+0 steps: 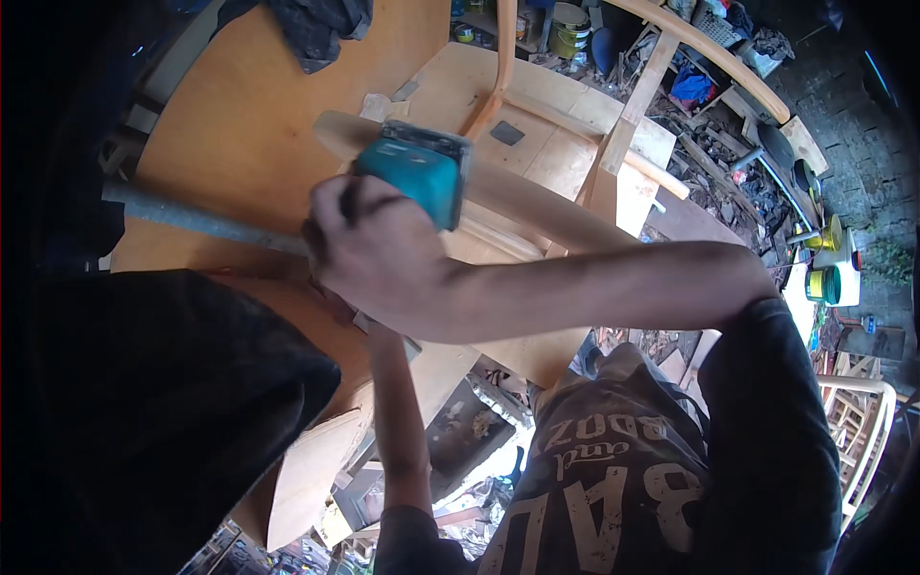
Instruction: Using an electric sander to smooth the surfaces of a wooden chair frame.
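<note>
My right hand is wrapped round a teal power sander with a dark base plate. The sander is tilted against a long, curved wooden piece, near its rounded left end; motion blurs it slightly. From below, my left forearm reaches up under the right wrist. The left hand is almost wholly hidden behind the right one, so its fingers and anything in them do not show. A grey metal bar runs in from the left toward both hands.
Under the work lies a broad, light wooden board with a dark cloth on it. A curved wooden chair frame stands at the far right. Beyond are buckets, scrap-strewn ground and a pale chair frame. Black fabric blocks the lower left.
</note>
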Demonstrator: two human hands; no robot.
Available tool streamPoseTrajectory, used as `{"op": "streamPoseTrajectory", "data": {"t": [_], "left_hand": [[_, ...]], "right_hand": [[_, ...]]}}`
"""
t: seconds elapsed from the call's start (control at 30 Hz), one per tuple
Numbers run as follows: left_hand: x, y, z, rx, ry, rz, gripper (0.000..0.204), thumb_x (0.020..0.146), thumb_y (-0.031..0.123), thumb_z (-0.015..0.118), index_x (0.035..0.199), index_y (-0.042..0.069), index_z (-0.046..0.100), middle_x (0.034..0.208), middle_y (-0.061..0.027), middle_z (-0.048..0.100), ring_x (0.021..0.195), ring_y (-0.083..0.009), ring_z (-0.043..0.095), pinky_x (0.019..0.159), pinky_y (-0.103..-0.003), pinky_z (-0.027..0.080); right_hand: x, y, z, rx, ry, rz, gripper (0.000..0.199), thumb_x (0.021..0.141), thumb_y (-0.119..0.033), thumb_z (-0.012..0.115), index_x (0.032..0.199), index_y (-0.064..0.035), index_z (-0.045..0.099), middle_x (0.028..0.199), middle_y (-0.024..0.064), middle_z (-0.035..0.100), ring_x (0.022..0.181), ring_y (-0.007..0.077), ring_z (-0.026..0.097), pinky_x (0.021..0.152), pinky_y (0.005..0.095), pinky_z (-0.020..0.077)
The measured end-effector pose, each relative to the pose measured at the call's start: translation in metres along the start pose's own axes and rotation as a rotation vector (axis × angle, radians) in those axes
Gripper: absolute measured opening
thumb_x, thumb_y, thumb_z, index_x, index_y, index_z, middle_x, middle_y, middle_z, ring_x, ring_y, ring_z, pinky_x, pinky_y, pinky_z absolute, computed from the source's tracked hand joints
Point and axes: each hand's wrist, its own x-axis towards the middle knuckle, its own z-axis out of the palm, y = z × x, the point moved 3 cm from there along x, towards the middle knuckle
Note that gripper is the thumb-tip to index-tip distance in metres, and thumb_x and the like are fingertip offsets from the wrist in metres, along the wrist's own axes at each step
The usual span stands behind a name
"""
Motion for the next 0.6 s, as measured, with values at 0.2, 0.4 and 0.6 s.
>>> {"op": "streamPoseTrajectory", "data": {"t": [0.2, 0.4, 0.6], "left_hand": [[-0.093, 0.007, -0.017, 0.081, -0.074, 0.0, 0.011, 0.07, 0.003, 0.062, 0.066, 0.01, 0.055, 0.1, 0.0022, 0.067, 0.099, -0.0308, 0.065, 0.07, -0.037, 0.058], [-0.02, 0.001, -0.034, 0.295, -0.166, 0.295, 0.013, 0.089, 0.015, 0.064, 0.099, 0.007, 0.063, 0.111, -0.0098, 0.064, 0.105, -0.0234, 0.063, 0.089, -0.037, 0.052], [0.06, -0.02, -0.014, 0.207, 0.131, -0.037, 0.005, 0.072, 0.008, 0.066, 0.073, 0.009, 0.061, 0.097, -0.0055, 0.063, 0.094, -0.0226, 0.065, 0.07, -0.034, 0.055]], "right_hand": [[-0.115, 0.028, -0.059, 0.104, -0.037, -0.069, 0.034, 0.08, -0.016, 0.065, 0.114, -0.0112, 0.063, 0.107, 0.0171, 0.05, 0.074, 0.0214, 0.054, 0.045, 0.0249, 0.0467], [-0.057, -0.003, -0.023, 0.023, 0.052, -0.09, 0.042, 0.078, -0.017, 0.064, 0.117, -0.0012, 0.064, 0.103, 0.0218, 0.052, 0.07, 0.0265, 0.055, 0.039, 0.0331, 0.0441], [0.088, -0.043, 0.028, -0.024, 0.074, -0.036, 0.048, 0.063, -0.006, 0.07, 0.111, 0.0002, 0.068, 0.101, 0.0217, 0.054, 0.071, 0.0291, 0.058, 0.035, 0.034, 0.0442]]}}
